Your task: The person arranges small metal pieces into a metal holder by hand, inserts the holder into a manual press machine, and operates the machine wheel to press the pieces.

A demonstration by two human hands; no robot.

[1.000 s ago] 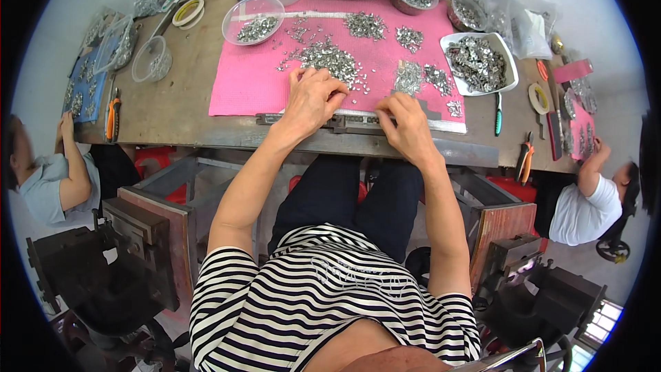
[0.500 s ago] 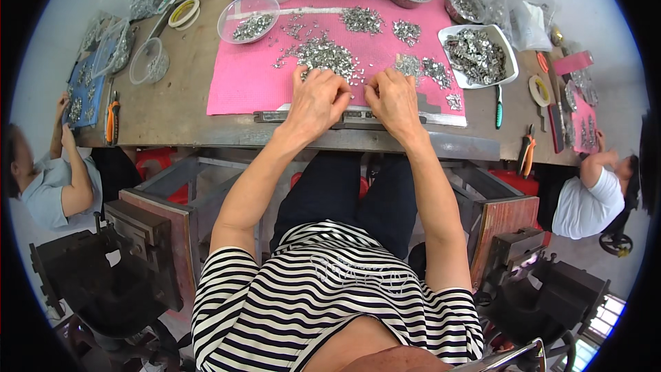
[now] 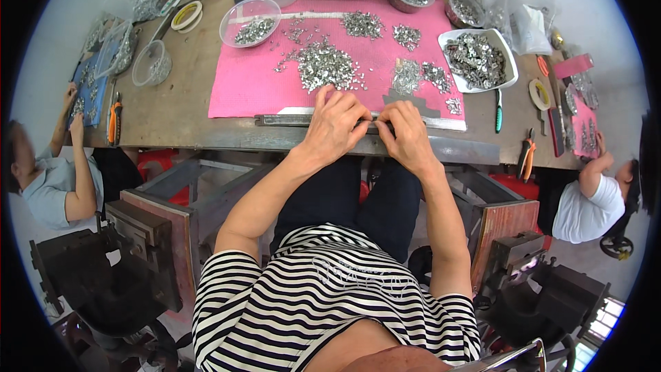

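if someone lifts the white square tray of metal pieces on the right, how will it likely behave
The white square tray is probably heavy for its size, being piled with metal pieces. Its walls hold their shape under that load, so it seems fairly stiff. The pieces look loose, so they may slide or spill if it tilts.

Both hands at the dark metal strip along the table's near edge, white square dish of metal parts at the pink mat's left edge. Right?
Not quite: the white square dish of metal parts is at the pink mat's right edge, as the head view shows. The rest holds: left hand and right hand are at the dark metal strip.
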